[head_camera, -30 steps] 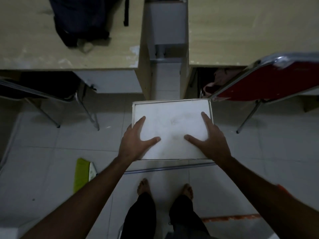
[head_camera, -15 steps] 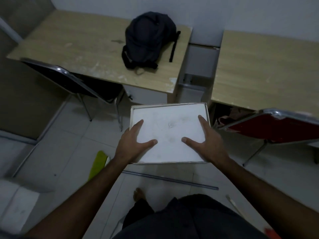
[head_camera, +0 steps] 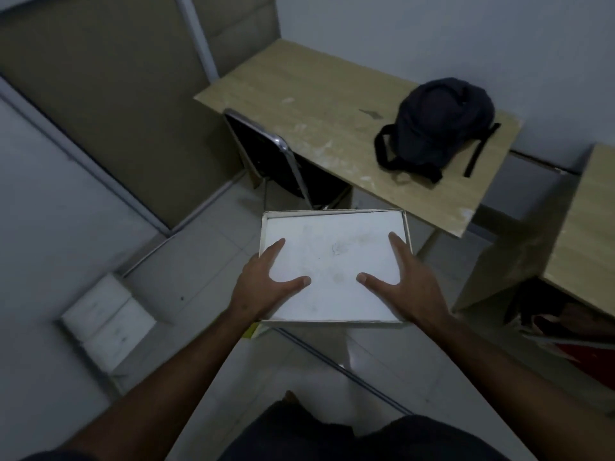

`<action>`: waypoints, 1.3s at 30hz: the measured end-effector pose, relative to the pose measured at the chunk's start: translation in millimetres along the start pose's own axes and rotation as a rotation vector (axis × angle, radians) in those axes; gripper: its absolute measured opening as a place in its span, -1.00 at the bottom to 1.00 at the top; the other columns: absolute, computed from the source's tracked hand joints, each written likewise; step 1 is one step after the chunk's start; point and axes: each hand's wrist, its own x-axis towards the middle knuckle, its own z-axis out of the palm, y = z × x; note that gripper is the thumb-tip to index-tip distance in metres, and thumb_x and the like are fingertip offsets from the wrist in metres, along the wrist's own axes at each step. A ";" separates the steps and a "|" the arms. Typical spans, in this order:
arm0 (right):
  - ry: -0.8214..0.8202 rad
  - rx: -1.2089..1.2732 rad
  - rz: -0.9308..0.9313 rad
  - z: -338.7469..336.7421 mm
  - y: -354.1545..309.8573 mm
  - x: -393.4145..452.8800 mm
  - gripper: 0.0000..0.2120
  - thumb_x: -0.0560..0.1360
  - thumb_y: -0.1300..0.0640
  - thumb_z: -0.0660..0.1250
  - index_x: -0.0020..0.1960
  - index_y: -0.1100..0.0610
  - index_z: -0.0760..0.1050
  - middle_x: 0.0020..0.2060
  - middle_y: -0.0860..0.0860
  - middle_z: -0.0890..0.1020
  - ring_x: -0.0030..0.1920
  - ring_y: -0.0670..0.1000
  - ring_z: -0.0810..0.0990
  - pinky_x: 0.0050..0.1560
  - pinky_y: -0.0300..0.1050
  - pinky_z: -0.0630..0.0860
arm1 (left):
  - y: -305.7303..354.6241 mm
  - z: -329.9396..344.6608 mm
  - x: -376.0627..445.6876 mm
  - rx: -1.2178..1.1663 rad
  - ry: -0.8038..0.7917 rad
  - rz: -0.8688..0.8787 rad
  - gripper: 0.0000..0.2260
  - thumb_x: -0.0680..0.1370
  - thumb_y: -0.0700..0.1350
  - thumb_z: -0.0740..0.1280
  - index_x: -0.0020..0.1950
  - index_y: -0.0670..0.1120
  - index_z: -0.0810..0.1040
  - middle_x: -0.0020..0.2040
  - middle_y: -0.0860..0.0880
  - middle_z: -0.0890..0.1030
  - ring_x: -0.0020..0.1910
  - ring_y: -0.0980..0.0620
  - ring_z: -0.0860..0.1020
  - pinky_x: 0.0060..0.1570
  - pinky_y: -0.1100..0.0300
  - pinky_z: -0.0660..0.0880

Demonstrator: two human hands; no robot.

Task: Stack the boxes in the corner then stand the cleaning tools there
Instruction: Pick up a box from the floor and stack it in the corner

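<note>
I carry a flat white box (head_camera: 332, 261) in front of me at waist height, above the tiled floor. My left hand (head_camera: 263, 287) grips its near left edge with the thumb on top. My right hand (head_camera: 406, 284) grips the near right edge the same way. Another white box (head_camera: 106, 321) lies on the floor at the lower left, against the wall. A thin dark pole (head_camera: 342, 367) lies on the floor below the carried box. A sliver of a yellow-green tool head (head_camera: 250, 331) shows under the box's near left corner.
A wooden desk (head_camera: 332, 128) with a dark backpack (head_camera: 436, 128) stands ahead, a black chair (head_camera: 266, 154) tucked under it. A second desk (head_camera: 589, 234) is at the right, a red chair (head_camera: 585, 354) below it. A brown panel (head_camera: 109, 104) fills the left corner.
The view has swung left: the left corner, the brown panel and the white box on the floor have come into sight. Both hands keep the same hold on the carried box.
</note>
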 end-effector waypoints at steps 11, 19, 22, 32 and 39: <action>-0.199 -0.037 -0.151 122.0 -172.0 63.3 0.03 0.33 -0.43 0.44 0.62 -0.17 0.02 0.42 0.02 0.47 0.34 0.11 0.49 0.28 0.03 0.45 | -128.7 -141.9 1.4 -0.051 0.187 -0.214 -0.10 0.29 0.45 0.45 0.55 0.30 0.16 0.47 -0.04 0.38 0.39 -0.09 0.40 0.31 -0.02 0.40; -0.347 -0.066 -0.287 200.9 -256.5 91.4 0.05 0.29 -0.50 0.41 0.60 -0.22 0.00 0.46 0.02 0.44 0.35 0.14 0.49 0.31 0.10 0.47 | -204.7 -204.9 -15.7 -0.147 0.306 -0.372 -0.05 0.25 0.48 0.44 0.56 0.27 0.18 0.54 -0.02 0.32 0.46 -0.11 0.34 0.39 -0.06 0.33; -0.388 -0.089 -0.336 222.3 -285.1 101.0 0.03 0.30 -0.49 0.41 0.60 -0.23 0.00 0.47 0.03 0.42 0.38 0.16 0.47 0.32 0.10 0.44 | -227.0 -220.6 -20.7 -0.171 0.352 -0.405 0.00 0.19 0.53 0.39 0.56 0.26 0.19 0.55 0.01 0.32 0.48 -0.10 0.32 0.41 -0.09 0.31; -0.556 -0.101 -0.505 305.6 -387.1 156.0 0.07 0.23 -0.59 0.35 0.58 -0.27 -0.01 0.50 0.00 0.39 0.43 0.12 0.42 0.40 0.15 0.41 | -287.1 -283.3 -19.9 -0.257 0.544 -0.535 -0.01 0.15 0.55 0.43 0.52 0.31 0.23 0.52 0.07 0.36 0.48 -0.02 0.33 0.45 -0.06 0.32; -0.642 -0.114 -0.598 358.3 -449.6 174.8 0.06 0.25 -0.57 0.37 0.59 -0.25 -0.01 0.44 0.03 0.45 0.38 0.12 0.45 0.33 0.11 0.44 | -314.5 -324.3 -19.1 -0.277 0.662 -0.596 -0.10 0.27 0.33 0.55 0.54 0.19 0.29 0.50 0.01 0.39 0.43 -0.03 0.38 0.40 0.05 0.33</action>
